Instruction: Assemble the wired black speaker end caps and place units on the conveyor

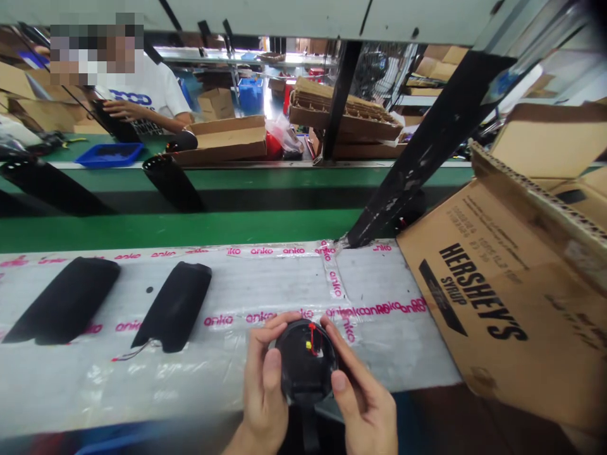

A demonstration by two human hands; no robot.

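Note:
Both my hands hold a round black plastic part [303,366] with red and yellow wires inside it, low in the middle of the view. My left hand [263,385] wraps its left side, thumb lying on the rim. My right hand [363,395] grips the right side, fingers closed round the edge. The part hovers over the near edge of a white bench top [213,373] covered in clear film with pink "anko" tape. Two long black housings [175,305] [64,302] lie flat on the bench to the left, the nearer one trailing thin wires.
A large tilted Hershey's Syrup cardboard box [502,303] stands at the right. A green conveyor [190,224] runs behind the bench, crossed by a black diagonal strut [417,158]. Across it a person in a white shirt [147,95] works beside cardboard boxes [227,139] and a blue tray [110,153].

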